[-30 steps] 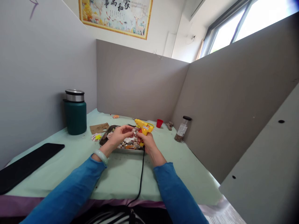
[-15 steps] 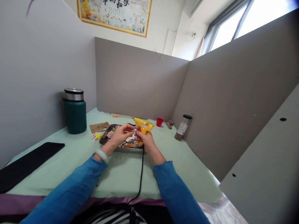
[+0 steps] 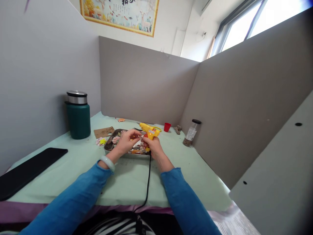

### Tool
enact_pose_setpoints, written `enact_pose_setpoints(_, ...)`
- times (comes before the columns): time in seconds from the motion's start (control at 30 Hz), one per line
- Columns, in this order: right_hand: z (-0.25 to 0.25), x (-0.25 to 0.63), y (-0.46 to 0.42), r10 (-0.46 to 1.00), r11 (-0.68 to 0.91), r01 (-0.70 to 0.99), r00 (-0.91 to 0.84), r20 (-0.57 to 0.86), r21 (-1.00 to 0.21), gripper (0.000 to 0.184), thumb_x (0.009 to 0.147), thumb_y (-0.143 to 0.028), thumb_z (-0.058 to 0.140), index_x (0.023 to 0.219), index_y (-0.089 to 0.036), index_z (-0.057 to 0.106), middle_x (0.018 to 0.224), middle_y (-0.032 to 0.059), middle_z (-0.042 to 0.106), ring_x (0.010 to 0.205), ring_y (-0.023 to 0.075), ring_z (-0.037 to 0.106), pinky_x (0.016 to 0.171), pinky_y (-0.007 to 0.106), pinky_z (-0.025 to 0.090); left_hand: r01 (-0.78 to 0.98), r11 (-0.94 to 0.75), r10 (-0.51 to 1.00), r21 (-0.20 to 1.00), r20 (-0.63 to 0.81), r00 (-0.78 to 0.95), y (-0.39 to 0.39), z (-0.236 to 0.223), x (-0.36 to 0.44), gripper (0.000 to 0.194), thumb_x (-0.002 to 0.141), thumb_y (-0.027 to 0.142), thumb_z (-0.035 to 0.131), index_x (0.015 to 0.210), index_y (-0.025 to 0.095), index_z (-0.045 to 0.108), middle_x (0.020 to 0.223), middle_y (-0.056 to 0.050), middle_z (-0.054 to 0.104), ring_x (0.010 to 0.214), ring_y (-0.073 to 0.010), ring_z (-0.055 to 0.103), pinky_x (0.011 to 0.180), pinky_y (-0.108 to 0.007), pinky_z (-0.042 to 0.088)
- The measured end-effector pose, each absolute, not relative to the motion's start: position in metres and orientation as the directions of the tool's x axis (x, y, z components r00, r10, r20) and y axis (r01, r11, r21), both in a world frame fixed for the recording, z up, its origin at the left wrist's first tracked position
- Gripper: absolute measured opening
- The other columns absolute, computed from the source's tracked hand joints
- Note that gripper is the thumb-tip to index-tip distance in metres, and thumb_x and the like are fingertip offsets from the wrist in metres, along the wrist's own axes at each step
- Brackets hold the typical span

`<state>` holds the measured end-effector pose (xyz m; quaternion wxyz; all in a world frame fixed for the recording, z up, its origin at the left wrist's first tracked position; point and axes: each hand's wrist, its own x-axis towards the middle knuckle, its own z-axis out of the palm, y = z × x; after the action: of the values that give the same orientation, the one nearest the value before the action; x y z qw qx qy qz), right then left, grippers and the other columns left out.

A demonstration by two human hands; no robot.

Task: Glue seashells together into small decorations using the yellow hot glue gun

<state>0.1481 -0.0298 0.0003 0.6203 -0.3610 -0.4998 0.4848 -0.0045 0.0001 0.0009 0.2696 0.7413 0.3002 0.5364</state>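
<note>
My right hand (image 3: 154,146) is closed around the handle of a yellow hot glue gun (image 3: 150,130), whose nozzle points to the upper left. A black cord (image 3: 148,179) runs down from its handle. My left hand (image 3: 127,141) pinches a small white piece with dark specks (image 3: 141,138); the right fingertips meet it from the other side. Its exact kind is too small to make out. Beneath both hands lies a metal tray (image 3: 133,156) with shells and small coloured bits, partly covered by the hands.
A green bottle (image 3: 78,120) stands at the left, behind a black flat pad (image 3: 34,169). Brown card (image 3: 104,132) and a yellow flower-like piece (image 3: 102,141) lie left of the tray. A red cup (image 3: 167,127) and a black-lidded jar (image 3: 192,133) stand right. Grey partitions (image 3: 149,81) enclose the table.
The hands hold nearly the same pose, with the small piece still between the fingertips. The view has shifted very slightly.
</note>
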Motion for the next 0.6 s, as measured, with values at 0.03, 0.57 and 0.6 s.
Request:
enact_pose_setpoints(0.03,0.0001,0.1486,-0.0299,0.963,0.266,-0.246,0.020,0.269,-0.932,0.012,0.063,-0.024,0.067,0.062,-0.016,0.058,0.043,-0.0062,0.048,0.037,0.0078,0.044,0.040,0.020,0.039,0.172,-0.693,0.718,0.700,0.650,0.250,-0.0005,0.0013,-0.0052,0.016,0.078,0.033,0.068,0.085,0.018,0.067,0.089,-0.007,0.068,0.084,-0.0203,0.064,0.078,-0.032,0.052)
enact_pose_setpoints(0.57,-0.0053,0.1551,-0.0220,0.966,0.196,-0.305,-0.102,0.237,-0.932,0.020,0.063,-0.026,0.077,0.066,-0.016,0.060,0.044,-0.0067,0.046,0.039,0.0070,0.043,0.040,0.020,0.039,0.241,-0.892,0.447,0.382,0.826,0.344,-0.0044,0.0041,-0.0106,0.007,0.088,0.023,0.060,0.087,0.018,0.066,0.089,-0.006,0.070,0.083,-0.0180,0.064,0.076,-0.029,0.050)
enact_pose_setpoints(0.6,-0.0057,0.1553,-0.0217,0.967,0.190,-0.309,-0.106,0.233,-0.932,0.021,0.063,-0.026,0.077,0.066,-0.016,0.060,0.045,-0.0067,0.046,0.039,0.0069,0.043,0.040,0.020,0.039,0.244,-0.897,0.437,0.369,0.829,0.350,-0.0049,0.0046,-0.0108,0.008,0.088,0.023,0.060,0.087,0.018,0.066,0.089,-0.006,0.070,0.083,-0.0182,0.065,0.077,-0.030,0.050)
